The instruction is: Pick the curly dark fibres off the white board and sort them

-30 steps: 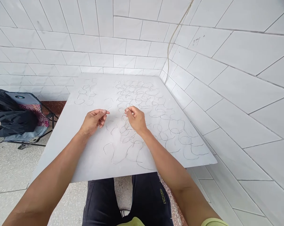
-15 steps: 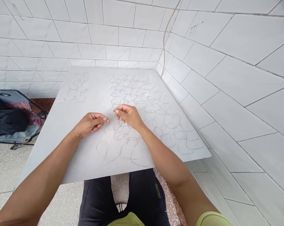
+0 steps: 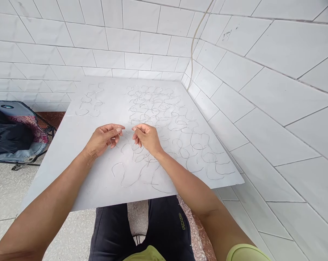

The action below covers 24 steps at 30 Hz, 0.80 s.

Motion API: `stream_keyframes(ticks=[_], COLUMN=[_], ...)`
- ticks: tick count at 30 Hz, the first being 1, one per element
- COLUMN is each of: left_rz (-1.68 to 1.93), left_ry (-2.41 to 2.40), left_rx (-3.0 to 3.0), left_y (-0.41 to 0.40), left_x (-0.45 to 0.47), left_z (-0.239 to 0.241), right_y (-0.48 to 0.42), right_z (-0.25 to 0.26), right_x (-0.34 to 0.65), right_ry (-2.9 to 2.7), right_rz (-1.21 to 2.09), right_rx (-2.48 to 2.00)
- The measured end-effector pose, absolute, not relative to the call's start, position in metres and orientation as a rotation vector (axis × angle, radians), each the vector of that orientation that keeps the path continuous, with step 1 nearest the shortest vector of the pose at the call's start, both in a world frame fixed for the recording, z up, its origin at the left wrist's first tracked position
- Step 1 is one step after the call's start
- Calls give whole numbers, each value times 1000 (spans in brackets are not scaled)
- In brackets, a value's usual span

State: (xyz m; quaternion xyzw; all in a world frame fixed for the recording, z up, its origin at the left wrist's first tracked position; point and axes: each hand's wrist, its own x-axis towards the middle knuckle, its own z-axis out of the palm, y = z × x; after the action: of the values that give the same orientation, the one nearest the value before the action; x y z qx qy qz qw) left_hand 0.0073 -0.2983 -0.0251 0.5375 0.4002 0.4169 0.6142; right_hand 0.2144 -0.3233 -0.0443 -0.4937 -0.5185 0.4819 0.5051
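Observation:
Both my hands are raised just above a white board (image 3: pixel 93 185), fingertips facing each other with a small gap between. My left hand (image 3: pixel 103 139) is closed in a pinch, and a thin pale strand of wire (image 3: pixel 108 136) runs along its fingers. Opposite it, my right hand (image 3: pixel 148 138) is also pinched, thumb against forefinger; whatever is in those fingertips is too fine to make out. Under and around the hands lie many thin, wavy wires (image 3: pixel 150 107). One S-shaped wire (image 3: pixel 123 172) lies nearest my left forearm.
A smaller group of curved wires (image 3: pixel 91 103) lies at the board's far left. White tiled walls (image 3: pixel 144 45) meet behind and right of the board, with a cable (image 3: pixel 192 47) hanging in the corner. At left stands a folding chair (image 3: pixel 30 119) with dark cloth on it.
My left hand has shifted slightly up and left, its fingers rearranged so a strand shows across them. My right hand stays nearly in place, still pinched. The view has tilted a little.

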Motion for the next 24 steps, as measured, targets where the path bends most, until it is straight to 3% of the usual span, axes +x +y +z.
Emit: stream_keyframes(ticks=[11,24], left_rz=[1027,783], left_ry=[881,848], left_rx=[1220,1388], left_y=[-300,-290], left_x=[12,-6], left_z=[-29,-29], right_y=[-328,-328], right_z=[-49,-53], right_x=[208,212], right_ry=[-1286,-1345], right_rz=[1134,1092], right_rx=[-1201,-1198])
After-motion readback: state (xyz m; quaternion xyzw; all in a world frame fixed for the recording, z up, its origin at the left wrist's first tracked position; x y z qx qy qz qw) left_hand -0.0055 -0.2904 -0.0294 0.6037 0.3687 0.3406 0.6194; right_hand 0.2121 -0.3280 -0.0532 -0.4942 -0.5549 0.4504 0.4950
